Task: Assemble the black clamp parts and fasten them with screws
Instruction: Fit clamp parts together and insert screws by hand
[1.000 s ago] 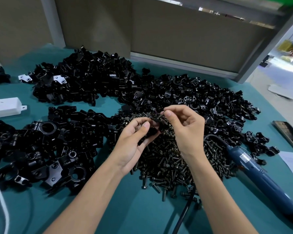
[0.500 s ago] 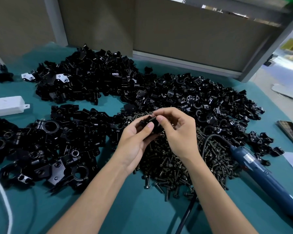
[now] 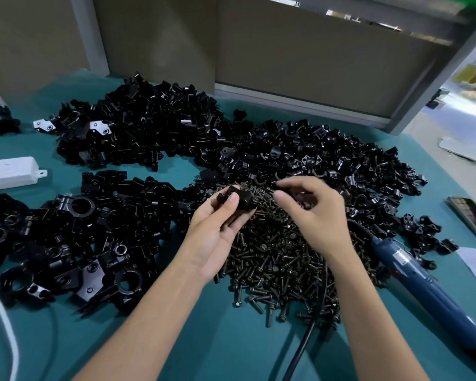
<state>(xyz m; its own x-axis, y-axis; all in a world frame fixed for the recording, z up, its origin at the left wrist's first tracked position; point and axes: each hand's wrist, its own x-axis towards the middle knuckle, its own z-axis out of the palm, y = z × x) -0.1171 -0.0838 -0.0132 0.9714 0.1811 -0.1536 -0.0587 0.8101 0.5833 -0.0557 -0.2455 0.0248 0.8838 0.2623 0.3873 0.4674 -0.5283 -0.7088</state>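
**Hands parted: right hand off the clamp, over the screws**

- Teal table (image 3: 176, 339) carries the lot. Loose black clamp parts (image 3: 138, 138) are heaped from upper left across to centre right; bigger ring-shaped clamps (image 3: 66, 229) lie at left centre.
- The screw pile (image 3: 280, 254) sits centre, right under your hands. The blue power driver (image 3: 412, 279) lies at lower right with its nose at the pile's edge, and you are not holding it.
- Change: half a second ago both of your hands met on one piece. Now your right hand (image 3: 316, 218) has drawn off to the right and hangs above the screws, apart from the piece.
- Its fingers are curled, with thumb and forefinger tips close together. Whether they pinch a screw cannot be told. Dark bits show under the palm, unclear.
- Your left hand (image 3: 217, 232), palm up at frame centre, grips the clamp piece (image 3: 241, 200). The thumb lies over its top and the fingers are cupped beneath.
- Reading: this looks like a fetch for the next screw. No driving has begun.
- The piece is held above the top edge of the screw pile. Its long axis runs roughly left to right across the frame, the right end a shade lower.
- A broad face is turned up toward you. Where the screw hole points, I can't make out.
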